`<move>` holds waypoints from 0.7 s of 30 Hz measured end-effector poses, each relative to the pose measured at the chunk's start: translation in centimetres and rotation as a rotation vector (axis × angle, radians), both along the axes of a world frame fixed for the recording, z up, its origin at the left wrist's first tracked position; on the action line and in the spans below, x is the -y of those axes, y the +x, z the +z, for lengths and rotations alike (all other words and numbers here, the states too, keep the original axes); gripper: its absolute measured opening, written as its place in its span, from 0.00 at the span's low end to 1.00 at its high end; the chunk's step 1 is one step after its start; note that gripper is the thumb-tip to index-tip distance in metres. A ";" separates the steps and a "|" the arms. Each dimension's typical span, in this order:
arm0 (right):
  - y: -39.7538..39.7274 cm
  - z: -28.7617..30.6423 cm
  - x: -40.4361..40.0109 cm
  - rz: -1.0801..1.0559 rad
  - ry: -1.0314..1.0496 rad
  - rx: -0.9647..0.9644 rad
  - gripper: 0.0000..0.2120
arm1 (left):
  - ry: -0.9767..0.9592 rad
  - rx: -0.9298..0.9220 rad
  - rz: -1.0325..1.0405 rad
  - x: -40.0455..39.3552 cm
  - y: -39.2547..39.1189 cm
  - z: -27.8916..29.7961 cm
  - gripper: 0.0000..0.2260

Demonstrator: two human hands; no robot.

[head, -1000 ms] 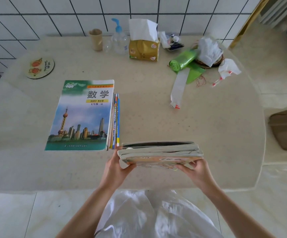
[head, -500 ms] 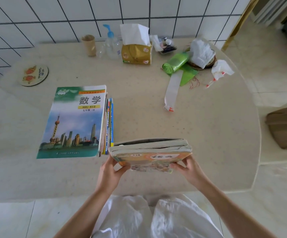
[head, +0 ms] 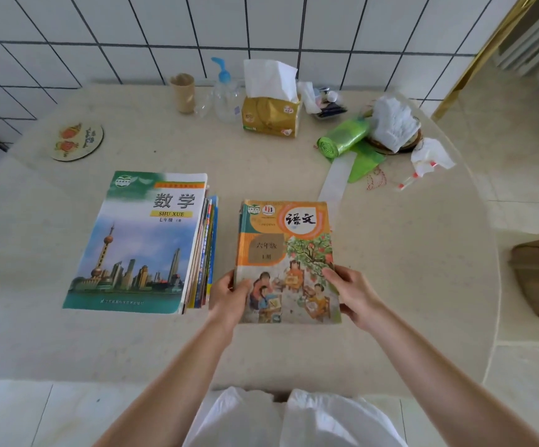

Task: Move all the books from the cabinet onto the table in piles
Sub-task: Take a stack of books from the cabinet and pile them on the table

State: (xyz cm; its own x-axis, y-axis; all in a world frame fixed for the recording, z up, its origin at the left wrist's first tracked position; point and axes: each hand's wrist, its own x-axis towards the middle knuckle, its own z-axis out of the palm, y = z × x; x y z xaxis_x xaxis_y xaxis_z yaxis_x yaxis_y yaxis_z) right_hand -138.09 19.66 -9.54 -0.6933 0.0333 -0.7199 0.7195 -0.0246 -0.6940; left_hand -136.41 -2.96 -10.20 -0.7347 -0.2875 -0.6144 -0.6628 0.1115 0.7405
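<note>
A pile of books topped by a green maths book (head: 139, 243) lies on the beige table (head: 407, 269), left of centre. Right beside it lies a second stack topped by an orange book (head: 285, 240) with children drawn on its cover. My left hand (head: 229, 296) grips that stack's lower left edge, thumb on the cover. On the lower right edge, my right hand (head: 350, 290) holds it the same way. The cabinet is out of view.
Along the tiled wall stand a cardboard tube (head: 182, 91), a pump bottle (head: 226, 91) and a yellow tissue pack (head: 271, 116). A green bag roll (head: 342, 140), tissues and a basket crowd the back right. A round coaster (head: 77, 141) lies at the back left.
The stack in my hands, seen edge-on and lifted before, has tipped forward and now lies flat with its cover up, right of the first pile. Both hands still hold it.
</note>
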 end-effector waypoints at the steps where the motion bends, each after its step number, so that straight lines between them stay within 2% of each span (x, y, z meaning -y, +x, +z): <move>1: -0.5 -0.2 0.4 0.006 0.009 0.023 0.09 | -0.016 0.028 0.009 0.0 -0.7 -0.1 0.07; 8: -2.8 -1.8 2.9 0.076 0.042 0.032 0.09 | -0.117 0.145 0.080 0.9 -3.4 -1.6 0.09; 14: -3.8 -2.7 3.4 0.112 0.086 0.083 0.11 | -0.180 0.174 0.078 0.7 -3.8 -3.0 0.10; 21: -4.5 -2.7 3.0 0.239 0.227 0.096 0.14 | -0.199 0.178 0.102 0.4 -4.4 -3.2 0.09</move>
State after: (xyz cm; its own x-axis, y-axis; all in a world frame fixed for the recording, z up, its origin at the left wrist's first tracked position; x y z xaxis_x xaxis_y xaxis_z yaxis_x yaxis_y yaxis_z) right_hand -142.63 16.64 -12.28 -0.6305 0.0448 -0.7749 0.7484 0.2997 -0.5917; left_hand -140.80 -3.32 -13.40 -0.5816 -0.4827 -0.6548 -0.7955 0.1692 0.5819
